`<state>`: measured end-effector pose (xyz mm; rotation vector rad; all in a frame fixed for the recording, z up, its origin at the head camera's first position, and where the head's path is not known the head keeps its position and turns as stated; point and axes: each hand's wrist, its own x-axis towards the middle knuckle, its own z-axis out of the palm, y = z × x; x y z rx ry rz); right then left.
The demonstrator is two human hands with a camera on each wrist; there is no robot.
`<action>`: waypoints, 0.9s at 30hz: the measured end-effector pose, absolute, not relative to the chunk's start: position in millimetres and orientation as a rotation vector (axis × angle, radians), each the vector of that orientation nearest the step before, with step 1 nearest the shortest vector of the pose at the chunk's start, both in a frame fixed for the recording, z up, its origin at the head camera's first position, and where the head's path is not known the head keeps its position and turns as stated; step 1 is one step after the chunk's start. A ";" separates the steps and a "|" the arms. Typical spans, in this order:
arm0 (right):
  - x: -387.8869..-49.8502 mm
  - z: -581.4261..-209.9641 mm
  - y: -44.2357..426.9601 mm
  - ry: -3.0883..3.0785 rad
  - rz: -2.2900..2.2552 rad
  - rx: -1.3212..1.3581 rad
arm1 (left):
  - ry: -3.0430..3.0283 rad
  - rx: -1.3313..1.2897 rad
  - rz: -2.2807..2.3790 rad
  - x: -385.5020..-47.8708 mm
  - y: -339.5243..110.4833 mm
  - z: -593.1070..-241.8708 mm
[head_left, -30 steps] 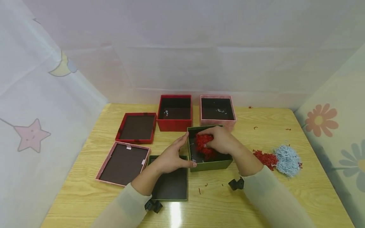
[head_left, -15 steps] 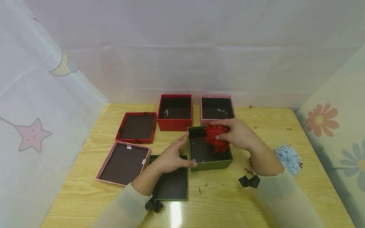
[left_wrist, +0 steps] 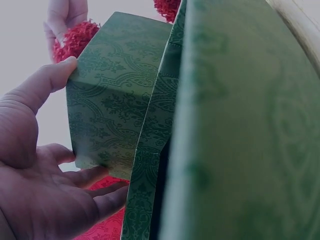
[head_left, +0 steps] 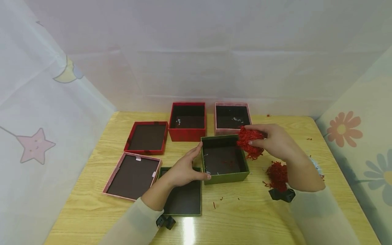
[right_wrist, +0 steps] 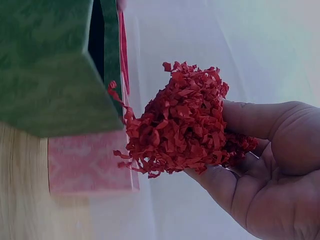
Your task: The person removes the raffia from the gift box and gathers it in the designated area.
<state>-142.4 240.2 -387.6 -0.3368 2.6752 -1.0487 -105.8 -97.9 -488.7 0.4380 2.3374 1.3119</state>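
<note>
The green box (head_left: 226, 178) stands open-topped on the table, with a few loose paper shreds on its dark floor. My left hand (head_left: 183, 172) holds its left side, thumb at the front corner and fingers towards the back; the left wrist view shows the hand spanning the patterned wall (left_wrist: 112, 85). Above the box's right edge, my right hand (head_left: 277, 143) grips a clump of red shredded paper (head_left: 250, 141). Seen from the right wrist, strands (right_wrist: 175, 120) stick out beyond the thumb and fingers. A second red shredded-paper pile (head_left: 278, 175) lies on the table below the right forearm.
Behind stand a red box (head_left: 187, 134) and a pink box (head_left: 228, 131), both with pale shreds inside. A red lid (head_left: 146, 136), a pink lid (head_left: 133, 175) and a green lid (head_left: 183, 199) lie at left. Light-blue shredded paper (head_left: 316, 166) is partly hidden by the right arm.
My right hand has lifted the red shredded paper out of the green box and carried it to the right, over the box's edge. My left hand has stayed on the box.
</note>
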 end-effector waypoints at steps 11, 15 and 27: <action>-143.2 -402.6 282.2 2.737 -1.057 -0.245 | 2.329 0.426 1.321 -106.1 -97.6 -488.6; -144.6 -412.8 295.3 2.761 -1.031 -0.203 | 2.329 0.423 1.320 -106.3 -97.8 -487.7; -148.7 -459.9 340.0 2.710 -1.008 -0.009 | 2.333 0.423 1.328 -106.3 -97.6 -489.3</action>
